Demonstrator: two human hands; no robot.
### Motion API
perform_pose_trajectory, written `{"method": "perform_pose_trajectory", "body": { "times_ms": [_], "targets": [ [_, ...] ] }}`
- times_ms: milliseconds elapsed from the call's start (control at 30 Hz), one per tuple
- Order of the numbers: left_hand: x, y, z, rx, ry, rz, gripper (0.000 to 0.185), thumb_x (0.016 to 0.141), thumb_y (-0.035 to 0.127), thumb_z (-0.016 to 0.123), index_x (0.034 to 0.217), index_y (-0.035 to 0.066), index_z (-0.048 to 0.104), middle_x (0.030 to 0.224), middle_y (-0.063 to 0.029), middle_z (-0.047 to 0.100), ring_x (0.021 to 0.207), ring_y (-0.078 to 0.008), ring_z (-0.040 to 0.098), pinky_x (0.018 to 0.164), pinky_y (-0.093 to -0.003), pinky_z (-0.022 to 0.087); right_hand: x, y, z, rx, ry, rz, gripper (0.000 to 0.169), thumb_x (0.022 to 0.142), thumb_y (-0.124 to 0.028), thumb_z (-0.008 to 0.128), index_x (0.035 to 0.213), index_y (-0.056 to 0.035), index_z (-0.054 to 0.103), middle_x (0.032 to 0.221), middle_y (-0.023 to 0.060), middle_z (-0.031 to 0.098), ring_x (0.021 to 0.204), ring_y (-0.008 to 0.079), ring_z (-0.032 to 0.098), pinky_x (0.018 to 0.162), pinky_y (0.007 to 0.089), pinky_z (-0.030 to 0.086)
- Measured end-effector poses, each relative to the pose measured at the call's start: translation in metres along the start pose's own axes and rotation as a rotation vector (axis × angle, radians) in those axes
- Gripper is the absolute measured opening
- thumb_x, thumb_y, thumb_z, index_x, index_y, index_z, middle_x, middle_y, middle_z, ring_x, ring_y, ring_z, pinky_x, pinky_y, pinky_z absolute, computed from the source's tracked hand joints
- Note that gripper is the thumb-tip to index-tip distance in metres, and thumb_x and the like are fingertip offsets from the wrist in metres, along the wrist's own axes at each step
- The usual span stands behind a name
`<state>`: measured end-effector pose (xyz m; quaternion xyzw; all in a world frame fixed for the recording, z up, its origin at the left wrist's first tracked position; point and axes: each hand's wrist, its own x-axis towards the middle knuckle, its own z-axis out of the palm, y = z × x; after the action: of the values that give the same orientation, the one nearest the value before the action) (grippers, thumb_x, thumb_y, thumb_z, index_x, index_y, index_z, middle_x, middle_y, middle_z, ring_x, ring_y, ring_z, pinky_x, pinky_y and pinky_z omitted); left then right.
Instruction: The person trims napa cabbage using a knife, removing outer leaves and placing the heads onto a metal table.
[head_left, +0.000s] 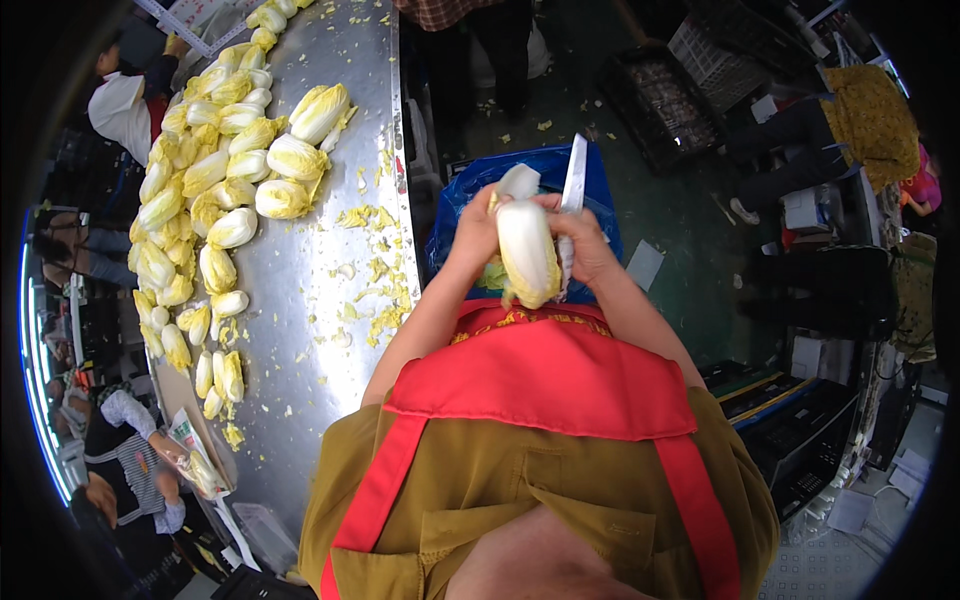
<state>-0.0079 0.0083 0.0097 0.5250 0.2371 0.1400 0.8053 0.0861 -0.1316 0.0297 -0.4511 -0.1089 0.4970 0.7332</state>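
Observation:
A pale napa cabbage head (526, 251) with a yellow leafy end is held up between my two hands. My left hand (478, 225) grips its left side, and a loose white leaf (519, 182) stands out above the fingers. On the other side, my right hand (585, 244) holds a knife (575, 176), blade pointing up and away, while its fingers also touch the cabbage. Beneath both hands is a container lined with blue plastic (604, 199), with some leaf scraps (493, 276) visible in it.
To the left, a steel table (300, 300) bears a long pile of napa cabbages (225, 176) and scattered yellow leaf scraps (386, 281). A black crate (660, 105) stands on the dark floor ahead. Several people are around; one at lower left handles a bagged cabbage (201, 469).

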Motion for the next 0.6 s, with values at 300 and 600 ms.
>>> {"method": "perform_pose_trajectory", "body": {
  "times_ms": [300, 600],
  "targets": [
    [-0.026, -0.020, 0.012, 0.878, 0.207, 0.572, 0.047, 0.099, 0.034, 0.047, 0.133, 0.001, 0.047, 0.120, -0.0182, 0.058, 0.108, -0.0246, 0.058, 0.096, -0.0334, 0.042, -0.036, 0.021, -0.017, 0.194, -0.205, 0.088, 0.062, 0.092, -0.055, 0.050, 0.129, -0.0048, 0.051, 0.110, 0.0116, 0.062, 0.100, 0.0201, 0.062, 0.088, 0.0347, 0.051],
    [-0.058, 0.007, 0.002, -0.293, -0.358, -0.392, 0.055, 0.099, 0.036, 0.048, 0.142, 0.006, 0.035, 0.122, -0.0099, 0.056, 0.112, -0.0195, 0.054, 0.096, -0.0345, 0.046, -0.019, 0.027, -0.013, 0.017, 0.325, -0.093, 0.028, 0.090, -0.032, 0.064, 0.100, -0.0061, 0.065, 0.072, 0.0001, 0.058, 0.052, 0.0064, 0.050, 0.040, 0.0199, 0.036]
  ]
}}
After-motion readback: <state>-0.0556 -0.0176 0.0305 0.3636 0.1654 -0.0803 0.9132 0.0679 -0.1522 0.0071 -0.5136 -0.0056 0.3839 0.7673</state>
